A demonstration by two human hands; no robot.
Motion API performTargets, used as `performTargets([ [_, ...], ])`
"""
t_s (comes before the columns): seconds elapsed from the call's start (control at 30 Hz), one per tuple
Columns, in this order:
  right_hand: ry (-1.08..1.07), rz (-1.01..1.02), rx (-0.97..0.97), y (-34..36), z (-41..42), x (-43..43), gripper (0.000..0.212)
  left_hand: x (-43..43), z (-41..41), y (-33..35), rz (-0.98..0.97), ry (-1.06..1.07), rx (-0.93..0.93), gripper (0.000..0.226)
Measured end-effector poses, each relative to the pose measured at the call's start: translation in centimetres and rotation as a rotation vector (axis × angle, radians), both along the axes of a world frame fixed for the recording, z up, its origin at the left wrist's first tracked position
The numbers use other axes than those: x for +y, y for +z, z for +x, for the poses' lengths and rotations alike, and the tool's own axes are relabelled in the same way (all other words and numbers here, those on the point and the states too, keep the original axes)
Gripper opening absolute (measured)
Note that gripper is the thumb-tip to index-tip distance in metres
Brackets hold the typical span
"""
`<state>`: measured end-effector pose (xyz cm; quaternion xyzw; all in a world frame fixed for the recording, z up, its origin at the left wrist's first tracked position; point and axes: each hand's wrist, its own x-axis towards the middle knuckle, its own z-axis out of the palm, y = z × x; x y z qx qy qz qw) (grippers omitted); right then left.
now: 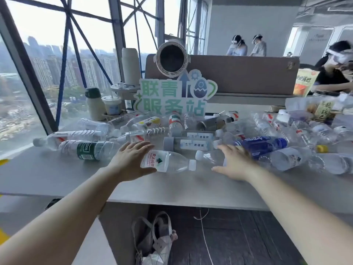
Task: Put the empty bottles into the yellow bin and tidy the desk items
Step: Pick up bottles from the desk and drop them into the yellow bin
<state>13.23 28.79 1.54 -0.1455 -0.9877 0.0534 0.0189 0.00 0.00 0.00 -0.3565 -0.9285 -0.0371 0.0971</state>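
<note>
Now starting the bottle pickup, centre frame.
Left grip [131, 161] spread beside the red-labelled water bottle [168, 163], right grip [235, 163] apart too; next probably needs closing round it.

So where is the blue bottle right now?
Head view, right of centre: the blue bottle lies on its side on the desk, just beyond the right hand.
</note>
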Motion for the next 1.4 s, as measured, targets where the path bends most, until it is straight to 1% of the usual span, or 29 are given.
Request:
performTargets([
  [0.1, -0.053, 0.009, -0.004, -0.5, -0.3, -0.3, 0.078, -0.3, -1.0, -0.3, -0.037, -0.019, 0.016, 0.081],
  [0.23, -0.08, 0.047, 0.007, -0.4, -0.2, -1.0, 0.071, -0.8, -1.2, -0.1, -0.045, -0.046, 0.068, 0.083],
  [0.37, -0.062, 0.048, 0.029, 0.7, 0.1, -3.0, 0.075, -3.4, -0.3, 0.8, 0.02, -0.05, 0.109, 0.079],
  [0.47, 0.003, 0.005, 0.129, 2.3, -0.2, -6.2, 0.072, -7.9, 1.3, 1.6, 0.111, 0.013, 0.116, 0.077],
  [0.57, 0.134, -0.039, 0.292, 3.7, -0.6, -11.4, 0.074, -14.0, 4.1, 2.7, 0.244, 0.146, 0.129, 0.074],
  [0.63, 0.261, -0.128, 0.423, 4.5, -0.8, -15.8, 0.075, -18.8, 6.2, 3.3, 0.354, 0.257, 0.155, 0.072],
  [0.73, 0.46, -0.273, 0.586, 5.4, -0.9, -23.5, 0.073, -26.6, 9.8, 3.9, 0.447, 0.423, 0.208, 0.07],
  [0.8, 0.588, -0.371, 0.653, 5.6, -1.3, -28.9, 0.073, -31.7, 12.1, 4.2, 0.488, 0.509, 0.253, 0.07],
  [0.9, 0.731, -0.582, 0.708, 5.3, -2.3, -36.7, 0.071, -38.4, 14.9, 4.2, 0.518, 0.632, 0.324, 0.075],
  [1.03, 0.804, -0.828, 0.678, 3.9, -4.9, -45.4, 0.068, -45.5, 16.1, 3.6, 0.563, 0.795, 0.354, 0.072],
  [1.17, 0.82, -0.998, 0.611, 1.8, -8.8, -52.5, 0.071, -51.0, 14.3, 2.3, 0.567, 0.871, 0.369, 0.072],
  [1.27, 0.83, -1.093, 0.621, 0.6, -11.1, -56.2, 0.068, -54.1, 12.1, 1.3, 0.551, 0.902, 0.364, 0.076],
  [1.4, 0.858, -1.156, 0.64, 0.2, -13.9, -59.5, 0.058, -56.9, 9.1, 0.9, 0.547, 0.926, 0.36, 0.078],
])
